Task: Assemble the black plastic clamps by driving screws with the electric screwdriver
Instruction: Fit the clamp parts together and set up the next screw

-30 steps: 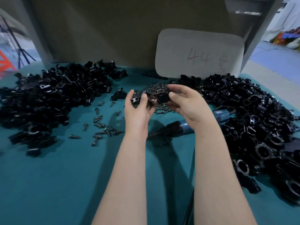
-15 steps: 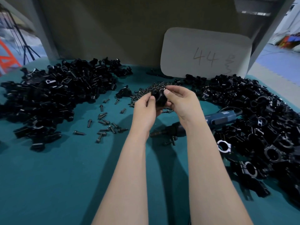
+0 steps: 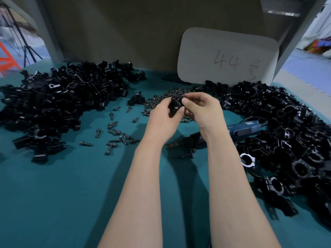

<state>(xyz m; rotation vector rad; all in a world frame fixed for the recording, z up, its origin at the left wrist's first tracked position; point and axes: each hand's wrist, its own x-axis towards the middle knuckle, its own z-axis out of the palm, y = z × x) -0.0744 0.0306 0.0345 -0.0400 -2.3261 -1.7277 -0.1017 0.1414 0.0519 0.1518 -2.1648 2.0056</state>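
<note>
Your left hand (image 3: 163, 120) is curled round one black clamp (image 3: 174, 104), cupping it from below so the top face stays free. Your right hand (image 3: 202, 110) pinches the clamp's top edge with thumb and forefinger, the other fingers folded under. I read it as seating a screw or lining up the halves; your fingertips cover the spot, so I can't tell if a screw is in there.

The clamp is up off the table (image 3: 71, 185), between both hands and near the screw pile (image 3: 168, 94). Sensible: it's a short reach for the next screw.

The screwdriver (image 3: 245, 128) lies on the table under your right wrist, nose pointing left, with nobody holding it. That's a good spot, since your right hand drops straight onto it once the screw is started. Driving is not yet begun on this one.

Loose screws (image 3: 114, 133) are scattered left of your left forearm. The left heap (image 3: 62, 97) looks like unassembled parts. The right heap (image 3: 286, 126) shows ring-shaped pieces, probably done units. The card (image 3: 227, 58) marked 44 leans at the back.
</note>
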